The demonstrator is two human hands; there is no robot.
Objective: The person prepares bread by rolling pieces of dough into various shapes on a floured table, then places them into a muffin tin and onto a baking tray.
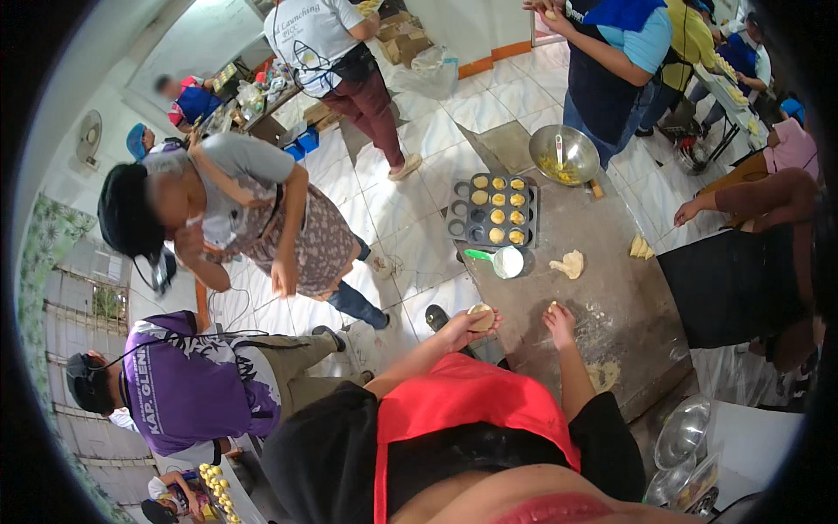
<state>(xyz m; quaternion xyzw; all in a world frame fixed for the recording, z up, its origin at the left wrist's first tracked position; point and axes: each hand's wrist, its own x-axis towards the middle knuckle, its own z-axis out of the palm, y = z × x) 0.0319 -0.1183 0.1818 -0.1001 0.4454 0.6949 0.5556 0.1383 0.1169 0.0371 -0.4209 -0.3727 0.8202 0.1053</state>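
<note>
In my left hand lies a round, flattened piece of pale dough, just off the table's left edge. My right hand pinches a small bit of dough between its fingertips above the tabletop. Beyond both hands, a loose lump of dough rests on the table. To its left stands a cup of white powder with a green utensil handle jutting left. A dark muffin tin farther away holds several dough rounds, some with yellow tops, and some bare cups.
A metal bowl with yellow filling and a white spoon stands at the table's far end. Dough wedges lie by the right edge. Clear bowls sit lower right. Several people stand around, one person at the left, another's arm at the right.
</note>
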